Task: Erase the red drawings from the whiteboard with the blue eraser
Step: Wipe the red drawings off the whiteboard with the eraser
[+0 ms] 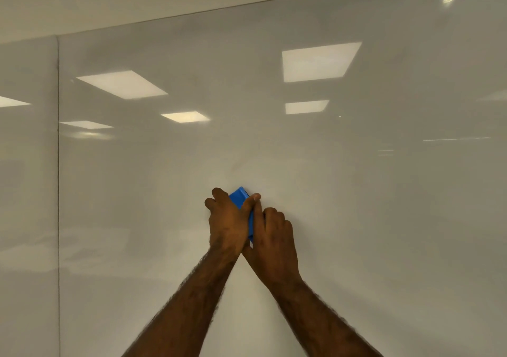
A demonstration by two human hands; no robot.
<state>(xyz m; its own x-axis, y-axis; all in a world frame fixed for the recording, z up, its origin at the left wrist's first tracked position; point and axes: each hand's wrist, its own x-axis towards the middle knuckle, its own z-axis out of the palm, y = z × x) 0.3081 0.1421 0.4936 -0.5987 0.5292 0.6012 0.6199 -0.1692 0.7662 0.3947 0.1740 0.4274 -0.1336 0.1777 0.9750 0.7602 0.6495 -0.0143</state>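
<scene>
Two bare forearms rise from the bottom edge and meet at the hands. Left hand (226, 226) and right hand (274, 242) both curl closed around the blue rectangular plastic eraser (239, 197), pressing it tilted against the glossy white whiteboard (384, 192), near its lower middle. Ceiling-light reflections (318, 61) gleam on the board above.

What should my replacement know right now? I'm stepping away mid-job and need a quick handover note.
Left hand: closed on the blue rectangular eraser, which sits at the glossy white whiteboard.
Right hand: also gripping the eraser, lower side, thumb along its edge.
Done: no red drawings visible on the board; only ceiling light reflections show.
Left: check the patch hidden under the hands and eraser, then put the eraser away.
</scene>
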